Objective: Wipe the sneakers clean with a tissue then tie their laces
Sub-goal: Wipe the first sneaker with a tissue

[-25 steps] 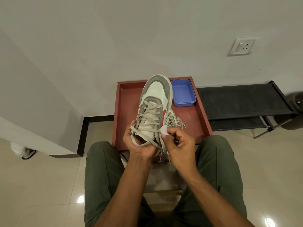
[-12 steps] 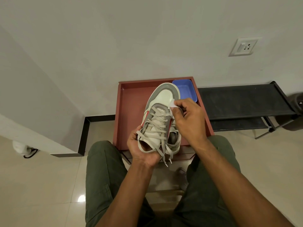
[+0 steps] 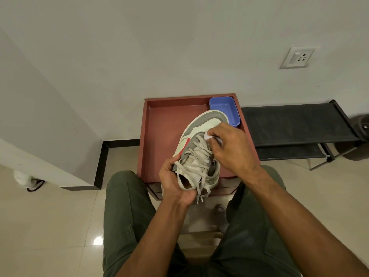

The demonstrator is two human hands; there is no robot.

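Since a moment ago, the right hand (image 3: 231, 147) has slid back from the toe toward the top of the laces (image 3: 196, 158), pinching a small white tissue (image 3: 207, 136) against the sneaker (image 3: 201, 140). Wiping looks still underway; the laces hang loose and untied. Below and to its left, the left hand (image 3: 174, 181) is clamped around the sneaker's heel, holding it above a red tray (image 3: 159, 132). Just beyond the right hand, a blue tub (image 3: 224, 109) sits in the tray's far corner and appears empty.
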